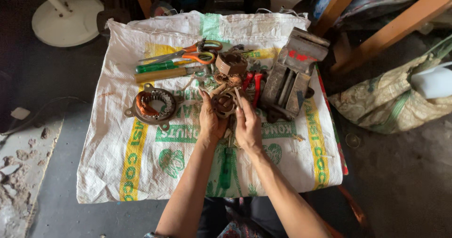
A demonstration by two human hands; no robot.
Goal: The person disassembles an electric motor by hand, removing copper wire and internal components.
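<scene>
Keep the small round rusty-brown metal motor part (224, 104) steady between both hands above the white woven sack printed in green and yellow (141, 172), and apply force gradually so it does not slip. Your left hand (210, 120) is closed around the part's left side, thumb raised. Your right hand (246, 127) grips its right edge, fingers curled. The part sits directly between the hands, just right of the ring-shaped stator with copper windings (154, 106).

Orange-handled scissors (197, 52), a metal vise (293, 73) and what looks like a stator (154, 106) lie on the sack (282, 153).
</scene>
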